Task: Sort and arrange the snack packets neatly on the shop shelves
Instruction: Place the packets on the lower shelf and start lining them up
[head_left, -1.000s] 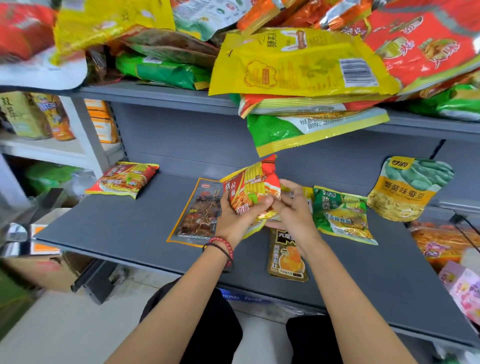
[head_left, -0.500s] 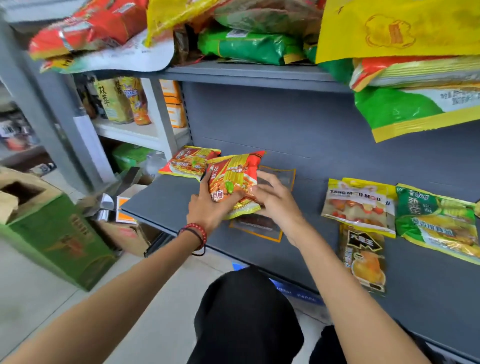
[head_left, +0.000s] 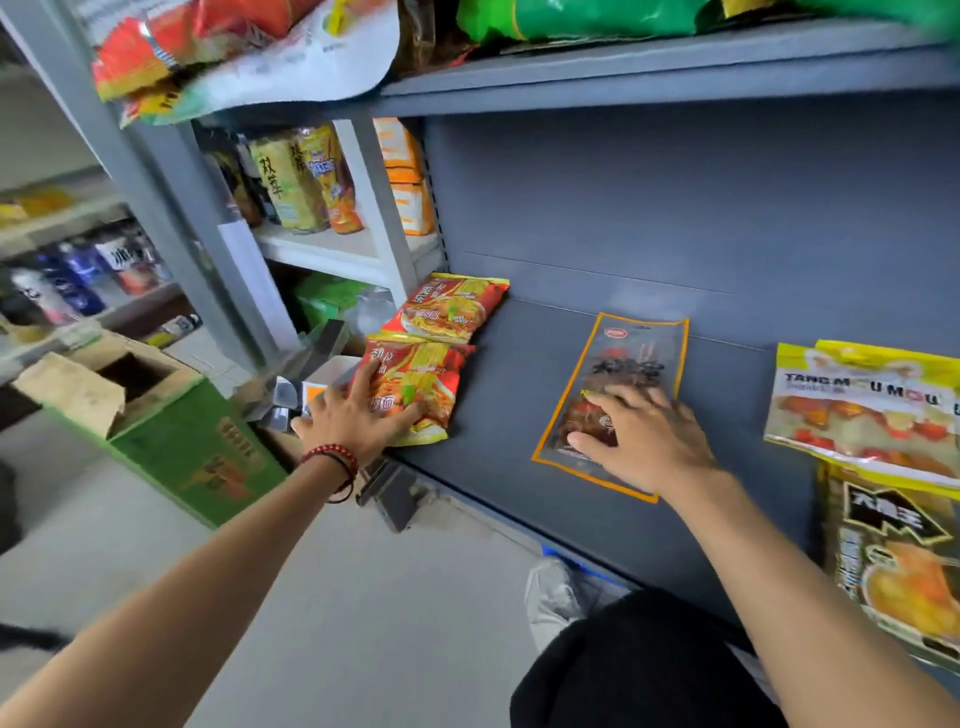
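Note:
A red-and-yellow noodle packet (head_left: 422, 380) lies flat at the left end of the grey shelf (head_left: 498, 441), just in front of a matching packet (head_left: 448, 306). My left hand (head_left: 358, 415) rests on the near one with fingers spread flat. A clear packet with an orange border and dark contents (head_left: 623, 374) lies mid-shelf. My right hand (head_left: 639, 436) lies on its lower half with fingers spread. To the right lie a yellow packet with red pieces (head_left: 862, 405) and a dark packet with an orange picture (head_left: 898, 561).
The upper shelf (head_left: 649, 78) overhead carries a jumble of red, white and green packets. A neighbouring white shelf unit (head_left: 332, 244) holds yellow bags and orange boxes. A green cardboard box (head_left: 171, 447) stands open on the floor at left. My knee and shoe are below the shelf edge.
The noodle packet went from both hands down onto the shelf's left end, in front of its twin. My right hand let go and moved right onto the clear packet. The view swung left.

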